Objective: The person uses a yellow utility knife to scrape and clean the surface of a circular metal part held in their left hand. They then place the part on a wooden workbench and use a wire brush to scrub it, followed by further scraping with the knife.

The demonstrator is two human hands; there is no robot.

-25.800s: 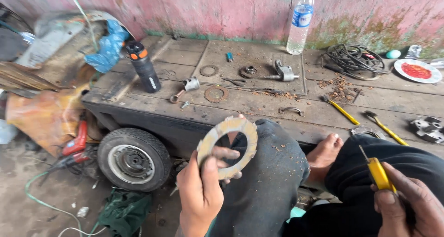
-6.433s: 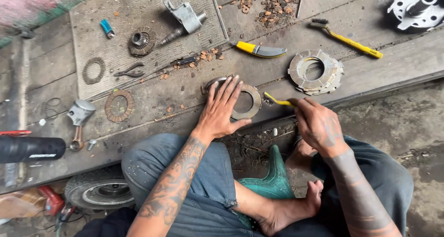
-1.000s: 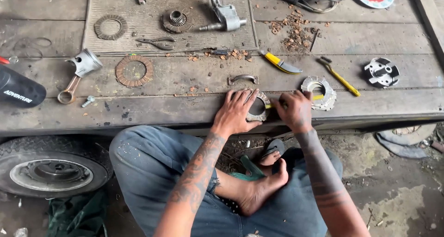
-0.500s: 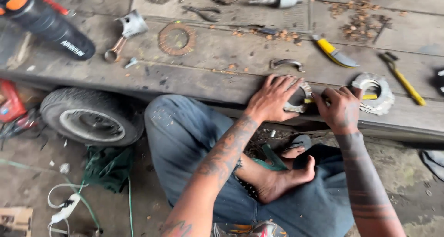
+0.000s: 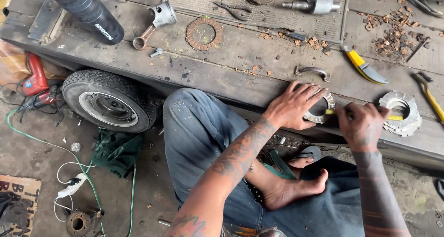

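Left hand [image 5: 292, 108] presses metal ring [image 5: 323, 111] on wooden platform [image 5: 231, 70].

The scene was lit by soft, even daylight, bright enough to show detail everywhere, with no single strong source to be made out. Shadows were faint and short: a thin dark band lay under the front edge of the wooden desk [image 5: 222, 75], and deeper shade sat behind the small tyre [image 5: 110, 99]. A mild sheen showed on the black bottle [image 5: 92, 12] and on the piston [image 5: 164, 14], without harsh glare. Focus was sharp across most of the view. Slight motion softness touched the right hand [image 5: 363, 126]. The wide lens bent the desk's boards toward the corners, and the forearms at the bottom edge looked stretched.
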